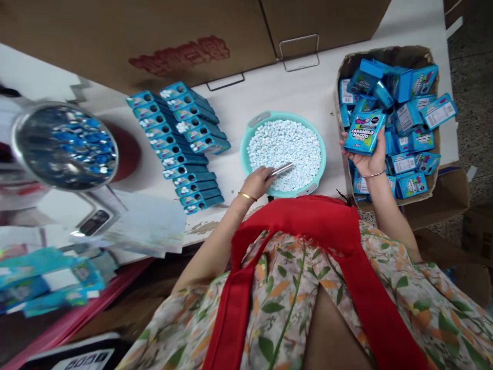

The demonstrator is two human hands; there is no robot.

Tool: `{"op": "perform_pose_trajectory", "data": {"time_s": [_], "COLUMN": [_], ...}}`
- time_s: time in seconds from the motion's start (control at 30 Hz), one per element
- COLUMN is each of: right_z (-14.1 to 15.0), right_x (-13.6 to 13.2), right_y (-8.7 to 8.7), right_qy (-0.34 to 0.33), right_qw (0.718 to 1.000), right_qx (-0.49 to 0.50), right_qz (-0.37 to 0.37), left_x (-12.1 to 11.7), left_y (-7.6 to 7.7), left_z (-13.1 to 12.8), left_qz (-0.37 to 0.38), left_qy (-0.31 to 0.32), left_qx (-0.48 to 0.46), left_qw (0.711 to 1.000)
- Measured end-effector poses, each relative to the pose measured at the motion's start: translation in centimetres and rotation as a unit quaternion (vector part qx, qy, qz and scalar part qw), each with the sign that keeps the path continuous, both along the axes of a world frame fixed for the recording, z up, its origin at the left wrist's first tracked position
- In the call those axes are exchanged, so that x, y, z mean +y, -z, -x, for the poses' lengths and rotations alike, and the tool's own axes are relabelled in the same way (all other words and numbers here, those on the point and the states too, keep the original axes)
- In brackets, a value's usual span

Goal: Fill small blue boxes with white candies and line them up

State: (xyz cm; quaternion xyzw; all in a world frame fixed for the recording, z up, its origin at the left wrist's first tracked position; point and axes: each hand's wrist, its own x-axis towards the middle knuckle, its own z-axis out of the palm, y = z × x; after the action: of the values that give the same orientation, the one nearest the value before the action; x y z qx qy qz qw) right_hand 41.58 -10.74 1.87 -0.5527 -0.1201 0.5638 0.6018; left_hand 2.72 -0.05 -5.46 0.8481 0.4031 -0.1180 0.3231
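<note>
My left hand (259,183) is closed around the handle of a metal scoop (282,169). The scoop's far end rests on small pale-blue candies (287,144) in a turquoise basin (322,149); how much of it lies under them is hidden. In my right hand (372,160) is a blue candy box (365,133) printed "Caramelo Macizo", its front turned up. I hold it above the near left side of a cardboard carton (427,51) heaped with similar blue boxes (404,117).
Two rows of blue boxes (173,154) with round holes stand left of the basin. Farther left are a metal pot (23,149) of blue-wrapped sweets, a scale (94,222) and flat blue packaging (50,280). A large cardboard box (173,31) lines the table's back.
</note>
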Motion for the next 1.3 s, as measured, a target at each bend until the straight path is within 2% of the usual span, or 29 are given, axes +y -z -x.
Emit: {"op": "perform_pose_trajectory", "data": {"time_s": [0.13,0.2,0.27,0.33,0.43,0.53,0.6,0.7,0.8,0.87,0.97,1.07,1.13,1.2,1.3], "right_z": [3.6,4.6,5.1,5.4,5.6,5.9,6.1,6.4,6.4,6.3,6.4,6.5,6.3,5.9,5.2], "right_x": [0.3,0.1,-0.3,-0.7,-1.0,-1.0,-0.9,-1.1,-1.4,-1.6,-1.8,-1.8,-1.8,-1.8,-1.8], "right_y": [-0.8,-0.6,0.0,0.7,1.3,1.2,0.9,0.7,1.5,2.6,4.3,5.2,5.5,5.6,5.7], "right_qy": [0.004,-0.007,-0.009,0.004,0.029,0.007,-0.003,0.007,0.022,0.048,0.064,0.030,0.007,-0.004,-0.031], "right_qw": [0.995,0.991,0.989,0.993,1.000,0.995,0.996,0.999,0.995,0.997,0.992,0.975,0.964,0.949,0.926], "right_qx": [0.102,0.133,0.147,0.121,-0.002,-0.101,-0.078,0.050,0.098,0.048,-0.095,-0.216,-0.266,-0.314,-0.377], "right_qz": [-0.005,-0.001,-0.001,-0.003,-0.004,-0.019,-0.031,-0.019,0.025,0.045,0.054,0.043,0.024,0.009,-0.005], "left_x": [-0.6,-1.4,-2.2,-3.0,-3.9,-4.4,-4.4,-3.6,-2.4,-2.0,-2.1,-2.6,-2.6,-2.3,-1.2], "left_y": [-3.0,-3.6,-3.1,-1.7,0.7,2.2,2.4,2.1,1.4,1.5,2.6,4.0,4.4,3.9,2.0], "left_z": [2.1,2.0,0.9,-1.0,-4.0,-5.8,-5.9,-4.2,-2.3,-2.4,-5.5,-9.3,-10.4,-9.7,-6.6], "left_qz": [-0.021,-0.017,-0.002,0.018,0.035,0.041,0.046,0.047,0.022,0.011,0.021,0.041,0.054,0.064,0.062], "left_qy": [0.064,0.072,0.059,0.027,-0.013,-0.033,-0.043,-0.047,-0.035,-0.028,-0.044,-0.088,-0.102,-0.102,-0.087], "left_qx": [0.119,0.145,0.150,0.138,0.098,0.058,0.038,0.015,0.016,0.030,0.022,-0.033,-0.061,-0.078,-0.114], "left_qw": [0.991,0.987,0.987,0.990,0.995,0.997,0.997,0.998,0.999,0.999,0.999,0.995,0.991,0.990,0.988]}}
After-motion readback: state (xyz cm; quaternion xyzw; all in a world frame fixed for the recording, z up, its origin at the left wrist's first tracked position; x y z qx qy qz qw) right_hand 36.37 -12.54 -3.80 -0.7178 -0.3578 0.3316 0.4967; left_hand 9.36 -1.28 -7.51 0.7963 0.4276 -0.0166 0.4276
